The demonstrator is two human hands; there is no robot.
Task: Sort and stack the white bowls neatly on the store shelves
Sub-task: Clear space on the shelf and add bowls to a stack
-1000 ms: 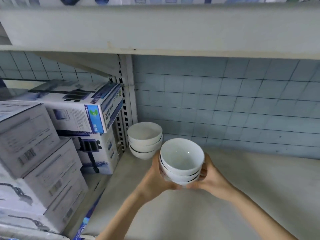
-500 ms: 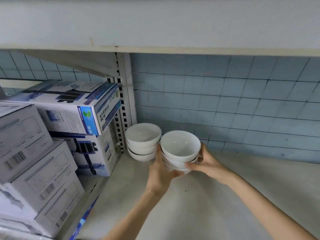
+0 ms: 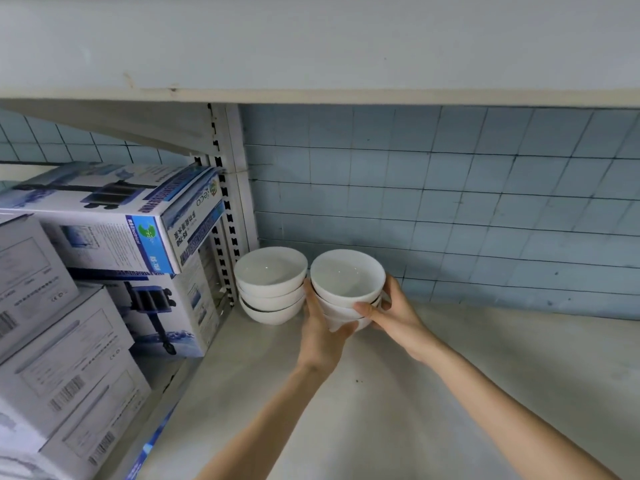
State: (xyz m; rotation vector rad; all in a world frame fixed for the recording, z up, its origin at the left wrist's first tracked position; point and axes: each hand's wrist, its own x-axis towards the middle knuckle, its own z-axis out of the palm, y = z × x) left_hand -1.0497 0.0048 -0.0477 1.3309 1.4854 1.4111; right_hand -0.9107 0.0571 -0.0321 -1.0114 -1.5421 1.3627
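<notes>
Head view: your left hand (image 3: 320, 327) and right hand (image 3: 391, 311) clamp the held stack (image 3: 348, 289) of nested white bowls between them.

1. Left hand: the palm lies against the near-left side of the stack, and the thumb curls across the lower front.
2. Right hand: the fingers wrap round the far-right side, and the thumb presses on the front of the lower bowls.
3. Both hands are curled onto the stack.

The held stack is upright, with the top bowl's mouth facing up. You cannot tell whether its base touches the shelf board (image 3: 450, 393) below the grip.

Just left of the grip stands the second stack (image 3: 272, 285) of white bowls, also upright, on the same board. Your left fingers sit in the narrow space between the two stacks. Left of that stack is the slotted post (image 3: 230, 220), and beyond it are the cartons (image 3: 114, 230) piled in the next bay. Behind the grip is the tiled wall (image 3: 450, 202). Above the grip is the upper shelf (image 3: 311, 46).
</notes>
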